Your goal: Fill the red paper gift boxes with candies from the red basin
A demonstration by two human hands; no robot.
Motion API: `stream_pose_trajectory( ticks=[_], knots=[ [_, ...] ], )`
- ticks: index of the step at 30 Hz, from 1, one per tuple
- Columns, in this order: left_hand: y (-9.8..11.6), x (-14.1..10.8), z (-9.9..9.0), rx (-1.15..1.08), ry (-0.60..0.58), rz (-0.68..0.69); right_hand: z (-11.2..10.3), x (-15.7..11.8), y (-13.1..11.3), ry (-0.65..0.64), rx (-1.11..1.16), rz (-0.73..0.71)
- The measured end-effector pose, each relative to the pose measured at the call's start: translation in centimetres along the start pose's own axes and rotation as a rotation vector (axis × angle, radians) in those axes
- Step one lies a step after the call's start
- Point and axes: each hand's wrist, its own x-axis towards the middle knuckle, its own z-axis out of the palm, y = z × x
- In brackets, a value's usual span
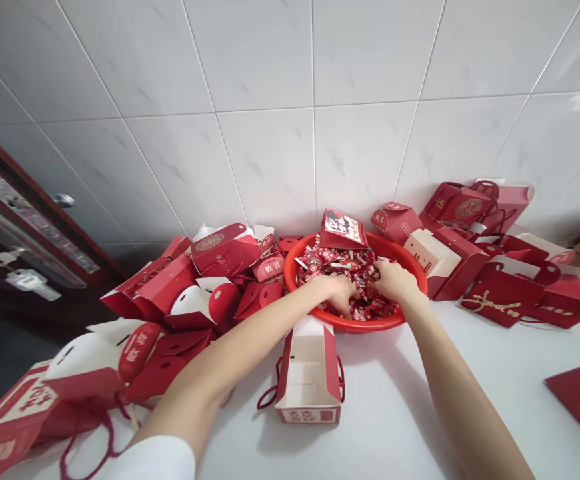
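Note:
Both hands reach into a red plastic basin (365,326) full of red wrapped candies (320,263). My left hand (339,291) is in the near middle of the pile, its fingers curled around candies and its fingertips partly buried. On the right side of the pile, my right hand (394,281) has its fingers bent down onto candies; their tips are mostly hidden. Just in front of the basin, below my left hand, an open red gift box (310,373) with a pale inside and dark red cord handles stands on the white table.
Folded red gift boxes (225,250) crowd the table (370,427) on the left, and more boxes (505,290) on the right. One box (343,229) rests on the basin's back rim. A tiled wall (270,153) stands behind; a door with keys (33,283) is at left.

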Motion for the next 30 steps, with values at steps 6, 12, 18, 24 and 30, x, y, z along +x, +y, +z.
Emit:
stream_pose_trajectory(
  ticks=[6,12,18,24,30],
  knots=[
    [0.5,-0.5,0.0,0.075,-0.016,0.008,0.0,0.0,0.1,-0.007,0.021,-0.001],
    [0.1,0.3,-0.1,0.108,-0.022,-0.06,-0.3,-0.2,-0.1,-0.031,0.032,-0.002],
    [0.2,1.7,-0.1,0.145,-0.083,-0.13,-0.4,-0.2,0.0,-0.045,0.048,-0.009],
    [1.0,1.4,-0.4,0.207,-0.125,-0.101,-0.2,0.1,0.1,-0.047,0.065,-0.022],
    [1.0,0.4,0.0,0.274,-0.058,-0.05,0.0,0.3,0.2,-0.056,0.075,-0.017]
  ],
)
